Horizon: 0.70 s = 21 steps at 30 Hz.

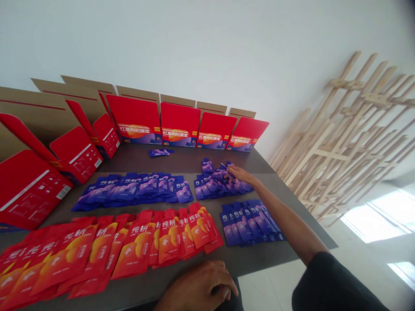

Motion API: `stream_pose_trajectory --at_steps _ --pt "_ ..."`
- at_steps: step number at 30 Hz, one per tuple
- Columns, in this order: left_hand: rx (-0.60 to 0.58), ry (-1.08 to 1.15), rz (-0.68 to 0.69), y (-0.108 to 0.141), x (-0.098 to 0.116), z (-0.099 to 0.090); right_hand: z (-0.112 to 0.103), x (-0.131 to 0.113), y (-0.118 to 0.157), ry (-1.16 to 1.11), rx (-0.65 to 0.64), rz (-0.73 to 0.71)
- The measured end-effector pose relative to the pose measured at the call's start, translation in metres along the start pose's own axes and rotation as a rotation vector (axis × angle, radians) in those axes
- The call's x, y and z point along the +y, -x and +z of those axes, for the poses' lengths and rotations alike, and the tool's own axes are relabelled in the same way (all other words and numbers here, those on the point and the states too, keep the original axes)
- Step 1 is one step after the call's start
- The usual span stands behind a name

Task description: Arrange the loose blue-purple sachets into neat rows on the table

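Observation:
My right hand [239, 173] reaches across the table to the far cluster of blue-purple pouches [214, 185]. Its fingers are closed on a purple pouch [223, 171] at the top of that cluster. Near the front edge, my left hand [202, 286] is curled, and no object shows in its fingers. Just beyond it, overlapping red-orange pouches [167, 237] lie in a long row. Another group of purple pouches [249, 222] lies below my right forearm. More purple pouches [139, 188] form a row at the left middle.
Red cartons [139, 121] with raised flaps line the wall side of the table, and larger open cartons [76, 153] stand on the left. A small purple pouch stack [161, 152] lies before them. Wooden easels [337, 142] lean at the right, beyond the dark table's edge [311, 233].

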State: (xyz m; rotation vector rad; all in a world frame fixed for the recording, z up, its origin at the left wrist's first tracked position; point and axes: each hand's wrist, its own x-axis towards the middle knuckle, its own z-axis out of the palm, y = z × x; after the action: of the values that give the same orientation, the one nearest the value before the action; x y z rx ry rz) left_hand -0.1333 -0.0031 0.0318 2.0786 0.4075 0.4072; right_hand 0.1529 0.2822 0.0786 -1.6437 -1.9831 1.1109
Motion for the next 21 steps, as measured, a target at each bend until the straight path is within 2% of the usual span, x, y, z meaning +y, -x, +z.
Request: stream_pose_trajectory --at_steps 4,9,16,21 --pt "0.009 0.003 0.011 0.000 -0.003 0.002 0.004 -0.004 -0.021 0.007 0.020 -0.037" --pt "0.009 0.007 -0.007 -0.001 -0.004 0.004 0.011 0.001 -0.034 0.001 0.110 -0.061" --pt "0.015 0.018 0.003 0.000 -0.003 0.003 0.024 -0.003 -0.034 0.073 -0.003 -0.114" --pt "0.035 0.041 -0.045 0.001 -0.004 0.005 0.032 -0.017 -0.048 0.085 -0.008 -0.126"
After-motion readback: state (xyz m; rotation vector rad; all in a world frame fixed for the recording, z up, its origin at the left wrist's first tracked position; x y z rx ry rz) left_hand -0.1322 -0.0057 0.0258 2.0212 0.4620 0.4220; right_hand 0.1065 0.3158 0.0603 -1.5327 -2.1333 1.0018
